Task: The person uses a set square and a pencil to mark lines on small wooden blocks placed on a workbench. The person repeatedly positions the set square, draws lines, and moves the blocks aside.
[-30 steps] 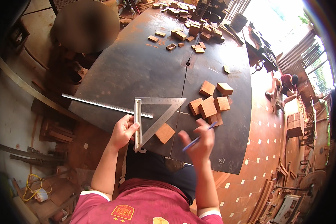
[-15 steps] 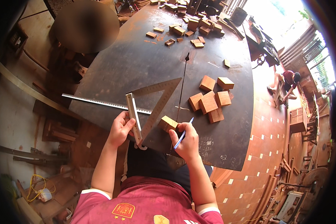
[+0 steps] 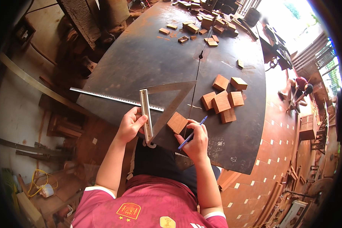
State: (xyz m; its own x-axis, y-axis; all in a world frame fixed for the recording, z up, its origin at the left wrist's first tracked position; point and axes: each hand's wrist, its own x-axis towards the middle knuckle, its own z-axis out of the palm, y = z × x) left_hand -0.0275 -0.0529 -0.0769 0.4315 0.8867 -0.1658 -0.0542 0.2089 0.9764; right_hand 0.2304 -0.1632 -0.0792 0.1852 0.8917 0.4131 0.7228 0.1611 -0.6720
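Note:
My left hand is closed round the light metal stock of a triangular set square, whose blade lies out over the dark tabletop. A long steel ruler runs beneath the square toward the left. Between thumb and fingers, my right hand grips a reddish-brown wooden block, turned with a broad face upward. A blue pen is also tucked in that hand, slanting across the fingers. Just right of it, several similar wooden blocks sit in a cluster, one resting on others.
Many small wood offcuts lie heaped at the table's far end. A narrow seam crosses the dark table. On the tiled floor at right, another person crouches over work. Timber pieces lean at the left.
My right hand has turned the block so a broad reddish face shows instead of its paler side. The view has shifted slightly, and the square stands at a somewhat different angle.

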